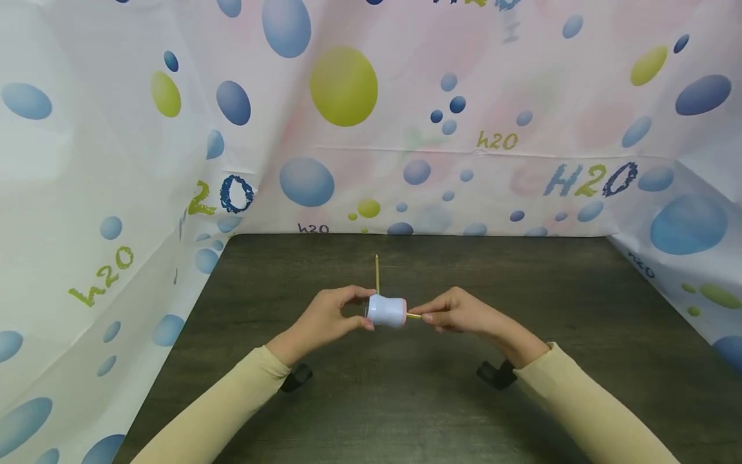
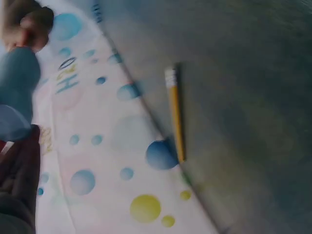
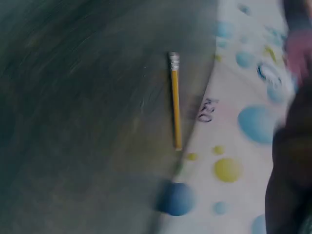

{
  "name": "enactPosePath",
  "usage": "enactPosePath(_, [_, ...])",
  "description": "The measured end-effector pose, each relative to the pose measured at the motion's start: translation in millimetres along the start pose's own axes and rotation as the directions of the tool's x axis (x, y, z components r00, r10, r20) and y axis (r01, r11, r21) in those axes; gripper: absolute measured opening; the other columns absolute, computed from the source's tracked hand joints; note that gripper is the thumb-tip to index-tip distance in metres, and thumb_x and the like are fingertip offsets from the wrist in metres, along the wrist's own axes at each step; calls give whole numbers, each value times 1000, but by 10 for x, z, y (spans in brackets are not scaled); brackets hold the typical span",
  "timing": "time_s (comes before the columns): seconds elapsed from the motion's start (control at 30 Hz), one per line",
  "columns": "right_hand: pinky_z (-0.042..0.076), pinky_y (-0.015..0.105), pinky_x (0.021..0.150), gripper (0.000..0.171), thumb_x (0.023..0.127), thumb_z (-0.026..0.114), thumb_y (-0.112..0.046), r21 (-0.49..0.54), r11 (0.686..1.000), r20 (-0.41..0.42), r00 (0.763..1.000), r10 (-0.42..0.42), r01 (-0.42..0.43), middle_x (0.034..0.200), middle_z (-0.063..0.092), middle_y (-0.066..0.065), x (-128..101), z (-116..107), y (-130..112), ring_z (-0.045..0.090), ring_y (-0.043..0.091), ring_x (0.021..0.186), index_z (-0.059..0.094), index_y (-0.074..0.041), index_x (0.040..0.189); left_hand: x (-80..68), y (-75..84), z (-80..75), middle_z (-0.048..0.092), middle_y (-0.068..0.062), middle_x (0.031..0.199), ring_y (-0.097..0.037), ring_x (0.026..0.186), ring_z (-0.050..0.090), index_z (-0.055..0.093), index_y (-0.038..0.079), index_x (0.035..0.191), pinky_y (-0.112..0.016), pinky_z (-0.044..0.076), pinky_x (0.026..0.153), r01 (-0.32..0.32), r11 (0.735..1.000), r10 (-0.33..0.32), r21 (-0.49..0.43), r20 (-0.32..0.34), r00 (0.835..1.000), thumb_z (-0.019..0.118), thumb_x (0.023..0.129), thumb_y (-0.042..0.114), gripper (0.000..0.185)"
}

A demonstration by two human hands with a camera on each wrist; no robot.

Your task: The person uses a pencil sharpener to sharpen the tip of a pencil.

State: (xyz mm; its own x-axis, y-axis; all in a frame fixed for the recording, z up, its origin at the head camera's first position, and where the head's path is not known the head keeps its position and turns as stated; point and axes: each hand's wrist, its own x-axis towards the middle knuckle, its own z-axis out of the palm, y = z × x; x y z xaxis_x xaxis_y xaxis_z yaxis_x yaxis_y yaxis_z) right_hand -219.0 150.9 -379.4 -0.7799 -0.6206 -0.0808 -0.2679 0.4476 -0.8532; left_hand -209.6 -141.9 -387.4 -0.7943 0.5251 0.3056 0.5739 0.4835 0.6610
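My left hand (image 1: 327,316) holds a light-blue, waisted pencil sharpener (image 1: 387,310) between thumb and fingers, on its side over the table. A pink rim marks the sharpener's right end. There my right hand (image 1: 464,314) pinches a short visible length of yellow pencil (image 1: 413,316), whose other end is hidden inside the sharpener. In the left wrist view the sharpener (image 2: 19,73) shows at the left edge, between the two hands. A second yellow pencil (image 1: 377,274) lies on the table just behind the sharpener, its metal eraser band (image 3: 174,61) plain in the right wrist view.
The dark wood-grain table (image 1: 371,399) runs back to a white sheet (image 1: 406,116) with blue and green dots and "H2O" lettering, which also hangs at both sides. Black wrist mounts (image 1: 496,374) sit under the forearms, close over the table.
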Motion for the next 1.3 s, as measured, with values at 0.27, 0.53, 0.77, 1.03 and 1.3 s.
enactPosePath(0.27, [48, 23, 58, 33, 102, 62, -12, 15, 1000, -36, 999, 4, -3, 90, 75, 20, 28, 39, 109, 54, 1, 64, 67, 6, 129, -31, -16, 56, 70, -17, 127, -32, 113, 69, 63, 1, 125, -47, 60, 93, -155, 982, 163, 111, -62, 985, 87, 77, 3, 53])
enactPosePath(0.53, [57, 22, 66, 30, 100, 65, -14, -198, 979, -229, 970, -83, 38, 118, 75, 24, -58, 80, 53, 75, 31, 86, 72, -4, 128, -14, -46, -29, 59, -23, 141, -37, 128, 61, 45, 2, 145, -52, 55, 102, 86, 979, -91, -182, -21, 996, 76, 93, 14, 61])
enactPosePath(0.77, [55, 20, 65, 29, 95, 70, -7, -292, 953, -300, 939, -169, 78, 108, 79, 17, -154, 59, 34, 71, 12, 79, 74, -5, 124, 45, -121, -64, 68, -32, 123, -22, 97, 75, 54, -6, 139, -41, 62, 89, 385, 801, -341, -457, 180, 923, 48, 110, 31, 47])
enactPosePath(1.03, [30, 14, 53, 36, 80, 79, 6, -702, 658, -227, 790, -570, 273, 75, 70, -2, -178, 132, 48, 40, -5, 58, 80, -12, 112, 54, -78, 23, 77, -25, 105, -5, 74, 72, 61, -13, 131, -21, 60, 67, 527, 692, -384, -494, 366, 848, 57, 99, 59, 79])
enactPosePath(1.3, [16, 12, 49, 46, 68, 81, 14, -847, 427, -137, 646, -751, 316, 68, 65, -3, -159, 201, 90, 29, -1, 52, 82, -13, 105, 62, -29, 81, 74, -27, 113, -21, 93, 75, 62, -14, 126, -43, 63, 88, 481, 743, -373, -466, 308, 875, 71, 97, 36, 59])
